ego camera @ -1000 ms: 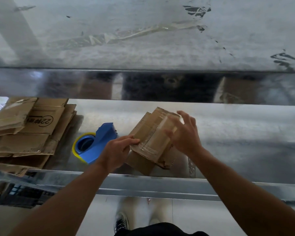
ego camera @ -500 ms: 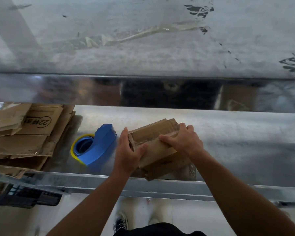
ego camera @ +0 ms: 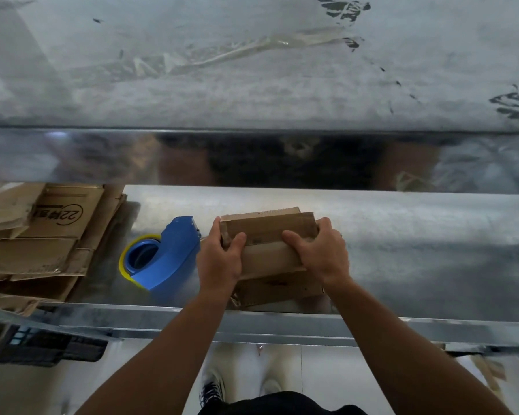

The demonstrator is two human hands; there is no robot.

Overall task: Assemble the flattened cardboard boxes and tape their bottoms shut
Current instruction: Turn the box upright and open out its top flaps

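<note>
Hands, 2: left hand [ego camera: 219, 262] and right hand [ego camera: 321, 254] grip 1 brown, creased box [ego camera: 270, 232] near the table's [ego camera: 417, 235] front edge; 1 tape dispenser [ego camera: 162, 259] just beside it.

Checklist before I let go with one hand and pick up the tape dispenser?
1. Both hands hold the box: ok; left hand and right hand curl round its ends.
2. Upper flaps folded shut: ok.
3. Seam already taped: cannot tell.
4. Underside resting on the table: cannot tell.
5. Reach to the tape dispenser: ok, it lies just beside the left hand.
6. Stack of flattened boxes clear of the work: ok, off to the left.
</note>
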